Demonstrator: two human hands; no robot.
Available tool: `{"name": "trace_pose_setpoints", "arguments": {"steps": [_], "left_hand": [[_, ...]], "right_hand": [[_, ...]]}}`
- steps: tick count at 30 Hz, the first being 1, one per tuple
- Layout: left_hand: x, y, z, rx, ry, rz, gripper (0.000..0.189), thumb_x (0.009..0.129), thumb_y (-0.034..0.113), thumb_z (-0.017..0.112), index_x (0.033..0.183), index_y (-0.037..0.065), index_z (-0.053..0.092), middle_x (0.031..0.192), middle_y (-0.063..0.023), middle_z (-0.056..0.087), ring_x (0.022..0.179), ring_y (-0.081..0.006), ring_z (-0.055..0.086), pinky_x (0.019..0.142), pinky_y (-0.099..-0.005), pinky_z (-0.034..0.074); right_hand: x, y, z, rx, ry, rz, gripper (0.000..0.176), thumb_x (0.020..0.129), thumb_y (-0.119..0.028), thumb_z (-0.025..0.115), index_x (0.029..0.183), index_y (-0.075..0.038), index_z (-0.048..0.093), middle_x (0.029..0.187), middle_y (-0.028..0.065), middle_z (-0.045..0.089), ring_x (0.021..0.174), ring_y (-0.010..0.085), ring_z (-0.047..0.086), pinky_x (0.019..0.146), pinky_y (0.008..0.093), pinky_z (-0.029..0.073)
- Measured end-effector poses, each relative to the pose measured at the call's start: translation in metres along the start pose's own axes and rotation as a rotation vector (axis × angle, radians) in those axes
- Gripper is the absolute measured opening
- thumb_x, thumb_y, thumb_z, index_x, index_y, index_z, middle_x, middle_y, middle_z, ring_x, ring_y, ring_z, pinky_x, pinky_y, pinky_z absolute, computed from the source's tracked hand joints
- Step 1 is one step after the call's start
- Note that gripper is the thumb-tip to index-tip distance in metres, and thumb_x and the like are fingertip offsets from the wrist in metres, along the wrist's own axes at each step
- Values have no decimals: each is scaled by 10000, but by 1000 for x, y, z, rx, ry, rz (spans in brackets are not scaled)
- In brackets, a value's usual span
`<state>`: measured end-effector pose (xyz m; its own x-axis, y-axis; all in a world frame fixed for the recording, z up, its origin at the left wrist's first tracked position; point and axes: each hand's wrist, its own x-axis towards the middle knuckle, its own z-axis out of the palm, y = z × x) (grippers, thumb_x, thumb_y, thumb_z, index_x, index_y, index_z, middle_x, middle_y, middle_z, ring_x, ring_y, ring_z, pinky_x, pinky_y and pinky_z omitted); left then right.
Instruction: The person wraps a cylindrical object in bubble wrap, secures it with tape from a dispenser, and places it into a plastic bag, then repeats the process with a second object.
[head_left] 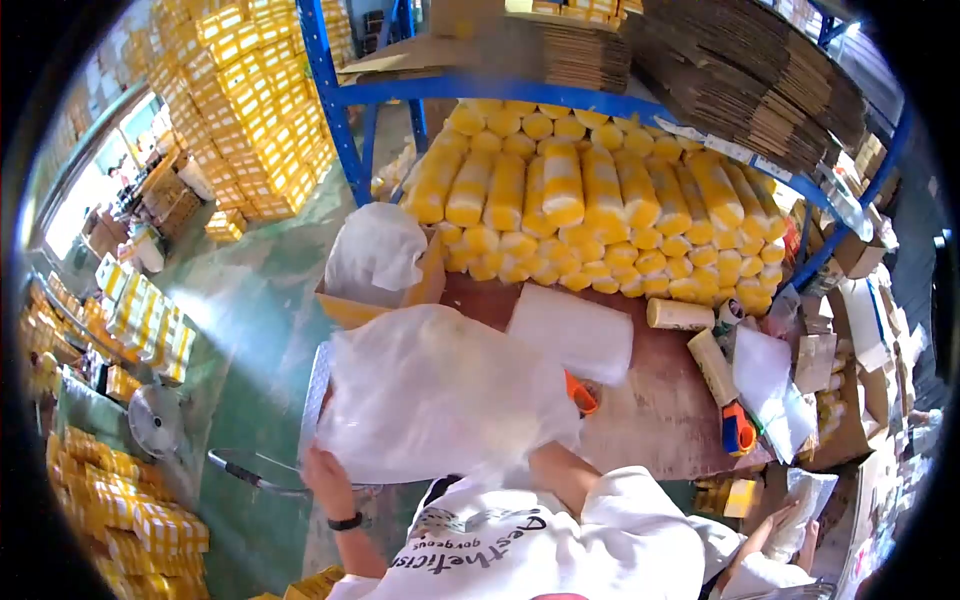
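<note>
A large white, thin, translucent plastic bag or sheet (440, 390) is spread in front of my body, over the near left of the work table. My left hand (325, 482) grips its lower left edge, with the fingers partly behind the material. A dark band is around that wrist. My right hand (550, 462) reaches in at the lower right edge, and the white material covers its fingers. Just beyond lies a flat stack of white sheets (572, 332). An orange tape dispenser (580, 395) sticks out beside the bag's right edge.
A yellow carton (425, 285) with a white liner stands at the table's (650, 430) back left. Yellow-taped rolls (600, 200) are piled behind, under a blue rack (500, 92) with flattened cardboard. Another tape dispenser (738, 430) lies right. Another person's hands (765, 530) hold clear packaging, lower right.
</note>
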<state>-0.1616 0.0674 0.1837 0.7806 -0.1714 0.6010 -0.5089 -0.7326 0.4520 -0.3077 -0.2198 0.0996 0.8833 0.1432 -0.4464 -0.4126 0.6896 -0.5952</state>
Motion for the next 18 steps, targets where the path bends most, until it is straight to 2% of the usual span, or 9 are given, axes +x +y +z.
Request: {"name": "trace_pose_setpoints", "arguments": {"steps": [3,5,7,9,13,16,18], "left_hand": [[22,-53,-22,143,27,-247,276,875,55,464,1132,-24,530,970,-229,604,845,-404,572,700,-462,444],[47,-109,-26,137,166,-161,251,893,62,451,1111,-37,528,993,-242,590,884,-418,562,730,-478,442],[79,-41,-42,282,295,163,255,907,70,441,1124,-39,520,997,-240,583,915,-421,557,761,-487,444],[99,-15,-43,300,95,193,293,909,86,454,1177,-19,511,996,-222,578,898,-415,561,764,-483,456],[98,39,-1,468,32,290,323,893,88,484,1212,53,521,969,-166,571,841,-339,578,663,-428,494],[71,68,19,544,-118,366,373,872,95,521,1244,113,525,959,-131,573,827,-297,585,644,-392,506],[43,84,26,469,-66,535,410,848,163,580,1254,162,526,949,-116,571,818,-279,585,633,-385,501]], "right_hand": [[-35,-5,-20,30,7,-15,363,945,-307,473,1176,-33,537,1180,123,561,1087,259,533,967,429,403],[-61,-11,-33,55,8,-24,365,945,-308,473,1178,-34,535,1184,125,560,1090,263,532,970,435,402],[-84,-12,-44,93,12,-30,367,945,-310,472,1180,-34,533,1188,127,558,1093,266,532,972,441,401],[-102,-9,-52,131,2,-14,369,945,-311,471,1182,-34,531,1191,129,556,1096,270,531,975,447,400],[-134,-1,-71,197,-9,40,373,945,-313,470,1186,-35,527,1199,133,553,1102,277,529,980,459,398],[-149,4,-81,246,-24,82,376,945,-315,469,1190,-35,524,1205,136,550,1107,283,528,984,469,397],[-153,4,-85,261,-37,106,378,945,-317,469,1192,-36,522,1208,138,549,1109,287,528,986,475,396]]}}
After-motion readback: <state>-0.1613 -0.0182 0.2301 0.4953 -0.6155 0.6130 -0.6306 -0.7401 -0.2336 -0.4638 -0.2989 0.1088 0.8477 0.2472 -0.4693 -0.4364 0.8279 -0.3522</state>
